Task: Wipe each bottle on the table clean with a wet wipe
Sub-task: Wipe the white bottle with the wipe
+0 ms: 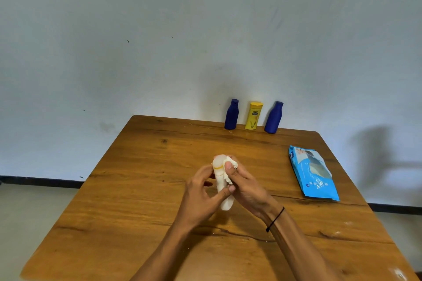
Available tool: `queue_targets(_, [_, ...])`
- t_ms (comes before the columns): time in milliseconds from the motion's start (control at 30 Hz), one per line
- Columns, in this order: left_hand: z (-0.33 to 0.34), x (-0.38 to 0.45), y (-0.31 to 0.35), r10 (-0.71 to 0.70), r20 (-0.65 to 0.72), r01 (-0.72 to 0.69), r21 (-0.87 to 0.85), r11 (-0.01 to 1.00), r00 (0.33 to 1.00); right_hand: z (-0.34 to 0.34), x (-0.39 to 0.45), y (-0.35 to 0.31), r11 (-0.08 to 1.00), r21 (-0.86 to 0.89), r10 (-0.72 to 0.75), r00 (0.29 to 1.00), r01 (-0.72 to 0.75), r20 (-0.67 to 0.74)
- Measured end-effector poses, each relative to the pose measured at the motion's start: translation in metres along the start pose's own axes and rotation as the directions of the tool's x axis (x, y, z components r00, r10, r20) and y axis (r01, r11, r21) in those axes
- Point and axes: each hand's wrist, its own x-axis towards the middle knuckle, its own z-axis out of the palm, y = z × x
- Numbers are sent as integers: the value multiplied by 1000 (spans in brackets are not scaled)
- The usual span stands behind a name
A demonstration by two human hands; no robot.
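A white bottle with a thin yellow band near its cap is held above the middle of the wooden table. My left hand grips its lower body, thumb across the front. My right hand pinches a crumpled white wet wipe against the bottle's upper right side. Along the far edge by the wall stand a dark blue bottle, a yellow bottle and another dark blue bottle, all upright.
A light blue wet wipe pack lies flat on the table's right side. A pale wall rises right behind the far edge. A black cord circles my right wrist.
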Motion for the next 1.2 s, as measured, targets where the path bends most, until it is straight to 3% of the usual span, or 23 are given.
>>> queue_targets(167, [9,-3,2,20,-51,-20,6,1000,998,2,3,1,986,0,-162,966,165,-200])
queue_targets(300, [5,-1,-1,16,-117,-14,21,1000,993,-3,4,-3,941,-273,-278,921,202,-274])
queue_targets(433, [1,1,-7,102,-132,-60,291,955,986,-6,1,-21,882,-416,-392,835,222,-385])
queue_targets(567, [2,2,-13,139,-138,-58,472,880,981,-2,-6,-40,697,-654,-548,807,294,-220])
queue_targets(700, [2,2,-10,158,-128,-64,545,836,979,3,-10,-43,441,-838,-507,860,321,62])
queue_targets(767, [3,2,-11,163,-119,-69,563,824,979,6,-9,-39,349,-890,-505,859,294,85])
queue_targets(900, [5,0,-13,203,-119,-96,586,805,972,2,-3,-38,325,-917,-581,814,231,-1])
queue_targets(1067, [5,-3,-12,223,-116,-112,592,798,968,1,2,-34,253,-958,-588,808,133,-43])
queue_targets(1200, [5,-4,-7,211,-115,-102,597,796,971,7,-2,-29,283,-949,-598,799,142,-59])
